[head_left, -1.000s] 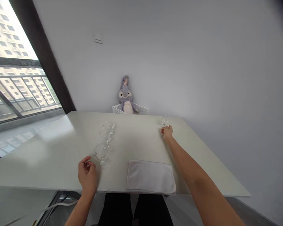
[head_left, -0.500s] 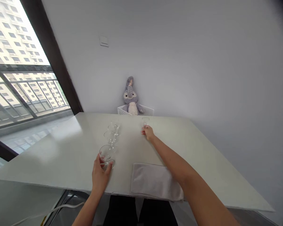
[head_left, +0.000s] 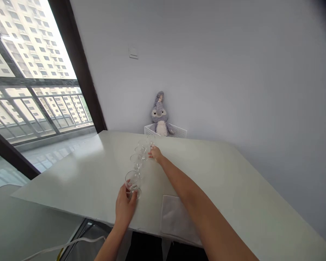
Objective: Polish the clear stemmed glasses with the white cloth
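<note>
Several clear stemmed glasses stand in a row on the pale table (head_left: 206, 170). My left hand (head_left: 126, 204) is closed around the lower part of the nearest glass (head_left: 132, 178). Behind it come a second glass (head_left: 136, 159) and a third glass (head_left: 140, 150), with another faintly visible beyond. At the far end of the row, my right hand (head_left: 155, 154) has its fingers round the base of the farthest glass (head_left: 151, 139), close beside the others.
A folded light cloth (head_left: 176, 219) lies at the table's front edge, partly under my right forearm. Behind the far edge, a grey plush toy (head_left: 161, 116) sits in a white basket (head_left: 180, 133). A window is on the left.
My right hand has moved left with its glass, from apart on the right to the far end of the row. My left hand still holds the nearest glass. The view has shifted.
</note>
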Tool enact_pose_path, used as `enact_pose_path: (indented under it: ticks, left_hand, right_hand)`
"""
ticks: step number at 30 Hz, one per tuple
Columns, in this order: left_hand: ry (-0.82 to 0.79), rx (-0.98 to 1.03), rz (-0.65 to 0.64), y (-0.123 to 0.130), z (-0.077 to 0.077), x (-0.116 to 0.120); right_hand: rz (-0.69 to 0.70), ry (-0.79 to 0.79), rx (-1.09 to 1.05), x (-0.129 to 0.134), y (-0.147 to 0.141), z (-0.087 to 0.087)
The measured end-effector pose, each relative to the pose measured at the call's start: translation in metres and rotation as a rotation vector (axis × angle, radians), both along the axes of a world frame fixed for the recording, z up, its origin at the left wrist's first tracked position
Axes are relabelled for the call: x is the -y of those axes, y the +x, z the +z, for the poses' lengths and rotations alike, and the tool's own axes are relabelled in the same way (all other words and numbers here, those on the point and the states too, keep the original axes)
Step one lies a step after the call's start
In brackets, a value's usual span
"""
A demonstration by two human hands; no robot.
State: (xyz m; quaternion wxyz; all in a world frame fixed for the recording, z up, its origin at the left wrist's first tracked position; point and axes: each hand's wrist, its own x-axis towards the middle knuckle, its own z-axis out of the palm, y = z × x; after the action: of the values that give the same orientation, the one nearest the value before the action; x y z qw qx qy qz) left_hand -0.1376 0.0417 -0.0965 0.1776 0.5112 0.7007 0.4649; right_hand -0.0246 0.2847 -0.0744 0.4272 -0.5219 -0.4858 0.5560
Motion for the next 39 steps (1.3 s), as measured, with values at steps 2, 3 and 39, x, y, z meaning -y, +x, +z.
enact_pose_path:
  ticks: [2, 3, 39]
  left_hand:
    - [0.001, -0.013, -0.010, 0.000, 0.001, 0.000]
    - [0.005, -0.019, -0.017, 0.000, 0.001, 0.000]
    - [-0.001, 0.060, 0.328, -0.013, -0.012, 0.011]
  right_hand:
    - [0.027, 0.012, 0.043, 0.007, 0.008, 0.005]
    - [0.036, 0.024, 0.067, 0.013, 0.015, 0.008]
    - [0.066, 0.469, 0.715, -0.054, 0.212, -0.025]
